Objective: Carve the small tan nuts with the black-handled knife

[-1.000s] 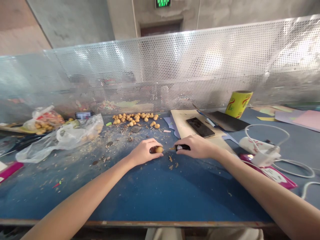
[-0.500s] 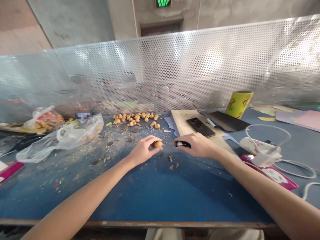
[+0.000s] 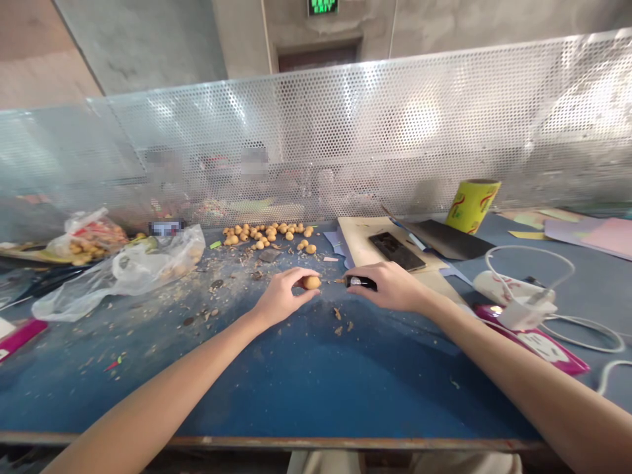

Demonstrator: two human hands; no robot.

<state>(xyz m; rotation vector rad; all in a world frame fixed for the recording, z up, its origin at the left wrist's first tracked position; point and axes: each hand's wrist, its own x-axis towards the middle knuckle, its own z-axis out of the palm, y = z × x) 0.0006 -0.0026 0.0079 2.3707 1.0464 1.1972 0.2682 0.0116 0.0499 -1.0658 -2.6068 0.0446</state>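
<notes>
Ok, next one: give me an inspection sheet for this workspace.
Surface: blue table, strewn with scraps, mostly left of centre.
Job's things: one round tan ball and one black-handled tool; they look apart.
Clutter: loose balls towards the back, plastic bag, phone on a beige sheet, yellow tube.
Hands: left hand holds the ball between thumb and fingers; right hand grips the tool's handle.
Cables: white cable, looped at the right.
Surroundings: perforated screen behind the table; lit exit sign above.
</notes>
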